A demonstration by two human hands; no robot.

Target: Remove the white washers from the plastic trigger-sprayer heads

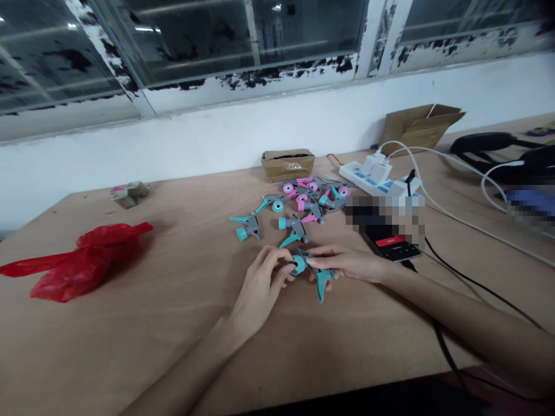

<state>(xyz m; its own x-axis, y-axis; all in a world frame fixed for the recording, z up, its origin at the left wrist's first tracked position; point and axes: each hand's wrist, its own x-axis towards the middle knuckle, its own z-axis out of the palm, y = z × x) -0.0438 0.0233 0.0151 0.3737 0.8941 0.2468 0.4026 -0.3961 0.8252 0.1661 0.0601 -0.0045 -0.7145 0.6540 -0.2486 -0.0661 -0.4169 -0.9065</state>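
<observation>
A grey and turquoise trigger spray head [321,283] is held over the table by my right hand [347,261], its fingers closed around the grey body. The turquoise trigger points down toward me, and the turquoise collar faces left. At that collar my left hand [264,277] pinches with thumb and forefinger; a small dark bit shows between the fingertips, too small to name. Just beyond my hands lies another turquoise spray head [295,228]. One more turquoise spray head [248,226] rests to its left. Farther back, several pink and grey spray heads [310,207] are heaped with turquoise ones.
A red plastic bag [89,260] lies at left, near a small greyish block [130,194]. Behind the heap stands a cardboard box [288,166]. On the right are a phone [392,242], a power strip [368,180] with white cables, and an open carton [416,128].
</observation>
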